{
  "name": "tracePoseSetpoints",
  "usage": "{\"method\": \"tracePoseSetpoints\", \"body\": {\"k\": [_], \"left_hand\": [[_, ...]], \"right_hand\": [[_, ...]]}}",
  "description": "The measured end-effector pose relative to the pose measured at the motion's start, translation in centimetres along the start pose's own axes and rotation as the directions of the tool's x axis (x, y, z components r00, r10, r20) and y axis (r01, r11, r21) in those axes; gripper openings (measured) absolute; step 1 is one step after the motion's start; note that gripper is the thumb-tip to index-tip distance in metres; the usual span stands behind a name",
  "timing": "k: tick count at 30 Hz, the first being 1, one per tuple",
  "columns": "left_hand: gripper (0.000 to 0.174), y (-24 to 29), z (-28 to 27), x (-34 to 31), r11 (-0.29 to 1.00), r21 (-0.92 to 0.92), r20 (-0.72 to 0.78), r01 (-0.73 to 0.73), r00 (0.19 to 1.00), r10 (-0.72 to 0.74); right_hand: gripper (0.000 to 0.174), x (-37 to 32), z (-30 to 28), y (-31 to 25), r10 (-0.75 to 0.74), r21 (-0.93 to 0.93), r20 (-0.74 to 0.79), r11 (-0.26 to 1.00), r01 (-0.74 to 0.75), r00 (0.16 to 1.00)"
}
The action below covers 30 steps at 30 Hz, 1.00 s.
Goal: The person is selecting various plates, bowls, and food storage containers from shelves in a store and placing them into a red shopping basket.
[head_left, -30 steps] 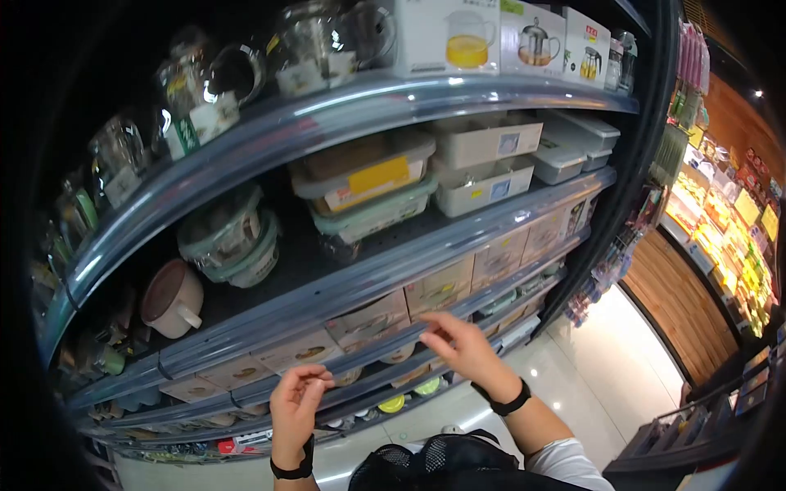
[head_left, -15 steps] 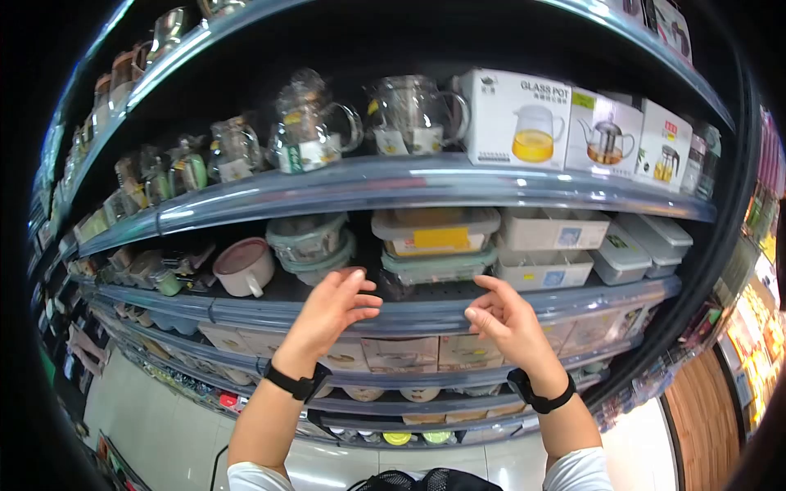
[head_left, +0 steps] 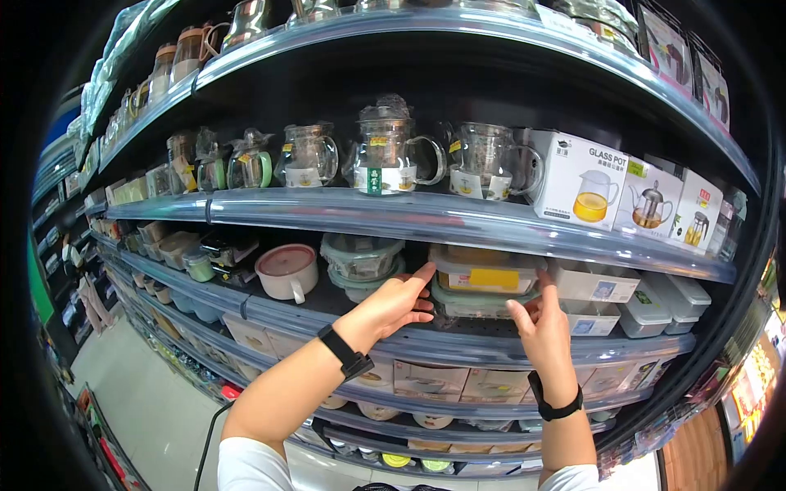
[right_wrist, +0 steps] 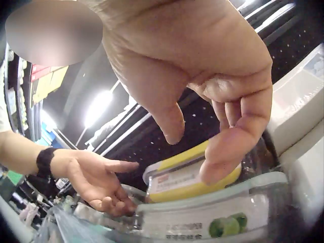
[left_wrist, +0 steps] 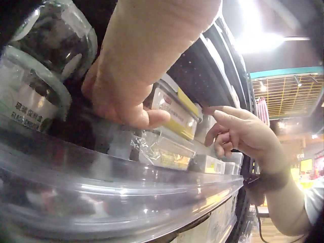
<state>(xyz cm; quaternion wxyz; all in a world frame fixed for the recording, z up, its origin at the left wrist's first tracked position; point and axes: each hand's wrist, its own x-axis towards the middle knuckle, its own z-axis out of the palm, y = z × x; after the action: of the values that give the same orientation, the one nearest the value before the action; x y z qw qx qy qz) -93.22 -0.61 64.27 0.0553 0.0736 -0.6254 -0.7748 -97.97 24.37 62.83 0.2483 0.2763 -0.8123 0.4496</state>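
Observation:
Two stacked lidded containers sit on the shelf: the upper one has a yellow label, the lower one a pale green lid. My left hand is at their left side, fingers extended, thumb near the upper container's corner. On the other side my right hand has its fingers raised at the right end of the stack, thumb apart. In the right wrist view the fingers of my right hand bend loosely in front of the yellow-labelled container. Whether either hand touches the stack, I cannot tell.
Round glass containers and a lidded cream mug stand to the left. White bins and grey lidded boxes stand to the right. Above, a shelf edge carries glass teapots and a boxed glass pot.
Both hands have reached forward from below the shelf to the two sides of the stacked containers. The head view has levelled and shifted left, showing more of the upper shelves.

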Motion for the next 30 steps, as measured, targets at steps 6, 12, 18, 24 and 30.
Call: {"method": "tracePoseSetpoints", "body": {"k": [6, 12, 18, 24, 30], "left_hand": [[0.055, 0.7, 1.2, 2.2, 0.999, 0.032, -0.054, -0.004, 0.999, 0.006], [0.047, -0.1, 1.8, 4.5, 0.991, 0.040, -0.117, -0.130, 0.984, 0.134], [0.025, 1.2, 1.6, 4.4, 0.933, -0.016, -0.076, -0.360, 0.931, 0.358], [0.024, -0.7, -1.0, 5.4, 0.976, -0.153, 0.036, -0.153, 0.986, 0.160], [0.024, -1.6, -0.9, 5.1, 0.935, -0.346, 0.068, -0.084, 0.991, 0.115]], "right_hand": [[0.073, 1.5, 0.8, 1.7, 0.108, 0.019, -0.043, 0.994, -0.107, 0.993], [0.070, 1.7, 1.0, 2.6, 0.089, 0.120, -0.036, 0.989, -0.084, 0.995], [0.070, 2.0, 1.2, 3.1, 0.068, 0.210, -0.033, 0.976, -0.060, 0.997], [0.071, 1.7, 2.0, 4.1, 0.016, 0.226, -0.060, 0.974, -0.002, 0.998], [0.064, 2.0, 2.2, 4.1, -0.025, 0.179, -0.068, 0.983, 0.037, 0.997]]}}
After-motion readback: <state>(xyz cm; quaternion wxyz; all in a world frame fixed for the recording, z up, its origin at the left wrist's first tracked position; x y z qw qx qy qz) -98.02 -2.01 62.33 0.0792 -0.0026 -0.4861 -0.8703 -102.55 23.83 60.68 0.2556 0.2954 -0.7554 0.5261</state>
